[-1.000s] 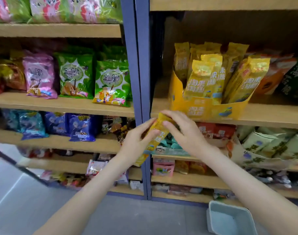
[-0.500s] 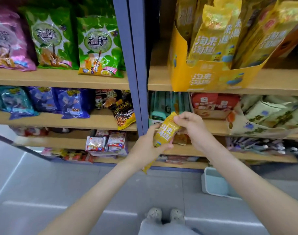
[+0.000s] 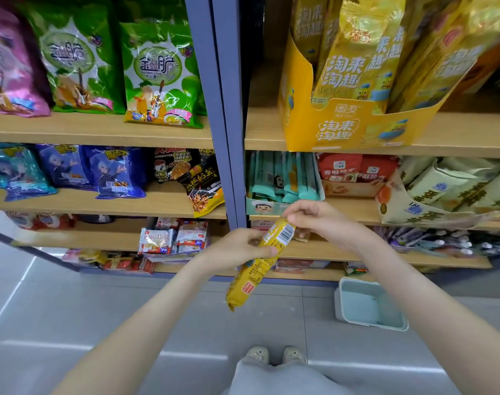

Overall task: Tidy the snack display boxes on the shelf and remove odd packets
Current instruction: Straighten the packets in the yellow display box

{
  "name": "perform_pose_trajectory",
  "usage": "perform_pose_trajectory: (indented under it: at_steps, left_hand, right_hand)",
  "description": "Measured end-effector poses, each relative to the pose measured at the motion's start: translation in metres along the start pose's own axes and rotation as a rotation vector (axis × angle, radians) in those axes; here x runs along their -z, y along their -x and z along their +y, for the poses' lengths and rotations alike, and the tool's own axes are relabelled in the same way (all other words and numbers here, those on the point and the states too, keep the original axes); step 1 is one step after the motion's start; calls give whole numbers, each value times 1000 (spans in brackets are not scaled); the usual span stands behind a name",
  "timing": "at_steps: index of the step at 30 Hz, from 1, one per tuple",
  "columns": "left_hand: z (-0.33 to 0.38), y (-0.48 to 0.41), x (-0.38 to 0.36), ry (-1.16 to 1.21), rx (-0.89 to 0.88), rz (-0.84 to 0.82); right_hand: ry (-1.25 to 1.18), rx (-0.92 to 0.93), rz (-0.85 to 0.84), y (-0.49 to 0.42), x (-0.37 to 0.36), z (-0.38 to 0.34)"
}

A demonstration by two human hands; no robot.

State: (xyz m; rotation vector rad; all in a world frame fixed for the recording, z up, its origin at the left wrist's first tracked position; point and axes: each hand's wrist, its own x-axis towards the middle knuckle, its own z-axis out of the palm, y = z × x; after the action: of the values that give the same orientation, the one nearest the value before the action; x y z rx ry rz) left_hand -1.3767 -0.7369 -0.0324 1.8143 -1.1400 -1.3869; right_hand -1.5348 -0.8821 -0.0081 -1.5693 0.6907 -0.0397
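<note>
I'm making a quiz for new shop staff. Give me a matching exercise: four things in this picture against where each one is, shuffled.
1 yellow packet
2 yellow display box
3 pale blue bin
4 green bags

a on the floor
b on the upper left shelf
c held by left hand and right hand
d on the upper right shelf

Pairs: 1-c, 2-d, 3-a, 4-b

Long yellow pkt (image 3: 252, 280) tilted, barcode side showing, below yellow display box (image 3: 338, 132)
</note>
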Motion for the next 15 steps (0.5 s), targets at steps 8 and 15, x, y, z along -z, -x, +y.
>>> perform_pose_trajectory:
  at_steps: [8, 15]
  left_hand:
    - [-9, -1, 3, 50, -8, -47]
    - [-2, 1, 4, 142, -37, -62]
  right_hand:
    - [-7, 62, 52, -3, 6, -1]
    - [-230, 205, 48, -7, 4, 8]
